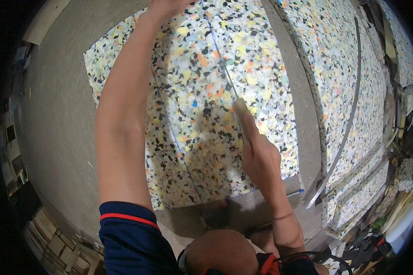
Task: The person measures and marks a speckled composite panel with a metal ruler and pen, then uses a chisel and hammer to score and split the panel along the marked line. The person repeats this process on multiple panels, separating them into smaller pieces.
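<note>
Speckled foam (188,91) lies beneath the right grip (263,158), clasping a knife (240,107); left grip (166,8) unclear.

1. No words, labels, brands, numbers or signs can be read anywhere in view.
2. The speckled foam sheet (229,114) bears blue lines (214,37), which form no letters or figures.
3. Among the scraps (360,199) at lower right, details are too small and blurred to read.

Speckled foam sheet (215,85) with blue lines (183,158)
White flecks mingle with black, yellow and orange; the neighbouring sheet (335,82) is speckled alike, its strip (358,59) dark grey; the navy sleeve (128,243) carries a red band (128,217).
</note>
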`<state>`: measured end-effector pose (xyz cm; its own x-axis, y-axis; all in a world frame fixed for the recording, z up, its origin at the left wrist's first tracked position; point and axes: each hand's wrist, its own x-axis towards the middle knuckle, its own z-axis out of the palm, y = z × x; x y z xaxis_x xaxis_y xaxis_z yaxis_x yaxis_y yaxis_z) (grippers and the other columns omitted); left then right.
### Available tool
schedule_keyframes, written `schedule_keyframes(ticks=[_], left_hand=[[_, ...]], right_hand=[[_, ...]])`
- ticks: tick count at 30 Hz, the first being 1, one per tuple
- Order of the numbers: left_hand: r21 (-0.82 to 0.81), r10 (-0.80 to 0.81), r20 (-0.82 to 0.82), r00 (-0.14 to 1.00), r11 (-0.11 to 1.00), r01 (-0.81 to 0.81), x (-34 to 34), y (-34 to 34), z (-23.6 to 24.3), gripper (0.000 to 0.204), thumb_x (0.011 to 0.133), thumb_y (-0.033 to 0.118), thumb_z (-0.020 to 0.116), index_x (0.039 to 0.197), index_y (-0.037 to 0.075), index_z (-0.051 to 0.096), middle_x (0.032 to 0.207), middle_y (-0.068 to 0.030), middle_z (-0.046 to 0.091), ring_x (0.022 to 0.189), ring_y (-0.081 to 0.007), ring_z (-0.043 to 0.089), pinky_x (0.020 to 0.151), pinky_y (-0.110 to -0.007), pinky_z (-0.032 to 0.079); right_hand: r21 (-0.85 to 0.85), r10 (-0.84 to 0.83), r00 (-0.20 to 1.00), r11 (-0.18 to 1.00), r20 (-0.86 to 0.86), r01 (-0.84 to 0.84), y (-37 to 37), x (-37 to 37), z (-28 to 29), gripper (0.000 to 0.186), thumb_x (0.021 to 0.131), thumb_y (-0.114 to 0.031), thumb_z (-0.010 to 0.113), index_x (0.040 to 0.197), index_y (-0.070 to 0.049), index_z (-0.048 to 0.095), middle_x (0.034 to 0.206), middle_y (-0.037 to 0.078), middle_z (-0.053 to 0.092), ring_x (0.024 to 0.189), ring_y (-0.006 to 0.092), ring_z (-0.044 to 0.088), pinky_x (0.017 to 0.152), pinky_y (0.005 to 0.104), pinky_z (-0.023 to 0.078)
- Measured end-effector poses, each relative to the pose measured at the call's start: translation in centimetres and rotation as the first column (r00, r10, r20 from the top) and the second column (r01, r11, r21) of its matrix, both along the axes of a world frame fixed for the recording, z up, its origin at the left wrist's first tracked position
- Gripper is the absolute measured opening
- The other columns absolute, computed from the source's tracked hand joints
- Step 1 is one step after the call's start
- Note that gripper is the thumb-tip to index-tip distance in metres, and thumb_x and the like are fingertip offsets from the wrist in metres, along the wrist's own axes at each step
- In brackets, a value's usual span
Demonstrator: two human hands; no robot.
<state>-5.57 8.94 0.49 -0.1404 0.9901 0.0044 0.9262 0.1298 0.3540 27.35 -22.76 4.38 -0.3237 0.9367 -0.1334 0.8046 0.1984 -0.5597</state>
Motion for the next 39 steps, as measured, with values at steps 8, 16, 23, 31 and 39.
schedule_keyframes(ticks=[8, 16, 23, 31, 39], left_hand=[[0.086, -0.289, 0.029, 0.957, 0.955, 0.285, -0.9, 0.1, 0.9, 0.083, 0.07, 0.048, 0.088, 0.133, 0.001, 0.063, 0.127, -0.0255, 0.068, 0.12, -0.0409, 0.063, 0.101, -0.049, 0.05], [0.015, -0.163, -0.056, 0.985, 0.986, 0.164, 0.0, -2.0, 3.7, 0.086, 0.067, 0.046, 0.089, 0.133, 0.0, 0.06, 0.125, -0.029, 0.066, 0.121, -0.0446, 0.061, 0.1, -0.051, 0.049], [0.129, -0.337, -0.024, 0.941, 0.933, 0.337, 0.7, -2.3, 4.8, 0.093, 0.062, 0.041, 0.094, 0.139, 0.002, 0.057, 0.131, -0.0287, 0.064, 0.126, -0.0443, 0.058, 0.103, -0.049, 0.048], [0.091, -0.188, -0.025, 0.982, 0.978, 0.19, 1.1, -4.0, 6.1, 0.096, 0.062, 0.038, 0.094, 0.143, 0.004, 0.056, 0.133, -0.0258, 0.064, 0.127, -0.0421, 0.058, 0.106, -0.049, 0.047], [0.184, -0.256, -0.122, 0.959, 0.944, 0.275, 2.4, -5.5, 7.9, 0.091, 0.064, 0.037, 0.092, 0.143, 0.007, 0.057, 0.128, -0.0242, 0.067, 0.122, -0.0424, 0.061, 0.102, -0.05, 0.048]], right_hand=[[-0.158, -0.067, 0.996, 0.985, 0.058, 0.075, 5.4, -2.8, 0.6, 0.086, 0.092, -0.001, 0.058, 0.163, -0.033, 0.023, 0.077, 0.019, 0.068, 0.069, 0.0365, 0.069, 0.06, 0.0479, 0.053], [-0.094, -0.022, 0.996, 0.995, 0.09, 0.031, -3.1, 1.4, 1.1, 0.081, 0.095, -0.005, 0.057, 0.162, -0.035, 0.026, 0.079, 0.018, 0.067, 0.066, 0.0366, 0.068, 0.056, 0.0502, 0.052], [-0.152, -0.11, 0.993, 0.982, 0.035, 0.114, 2.6, -1.8, -0.5, 0.076, 0.098, -0.008, 0.056, 0.162, -0.036, 0.028, 0.081, 0.019, 0.067, 0.068, 0.0363, 0.068, 0.062, 0.0493, 0.054], [-0.052, -0.026, 0.995, 0.998, 0.1, 0.031, -5.5, 2.4, 0.1, 0.079, 0.099, -0.007, 0.054, 0.164, -0.034, 0.018, 0.076, 0.018, 0.065, 0.064, 0.0349, 0.067, 0.052, 0.0459, 0.051], [-0.203, -0.062, 0.983, 0.974, 0.175, 0.097, 1.1, -1.2, -0.8, 0.084, 0.097, -0.005, 0.054, 0.165, -0.031, 0.013, 0.078, 0.018, 0.068, 0.066, 0.0339, 0.069, 0.055, 0.0457, 0.052]])
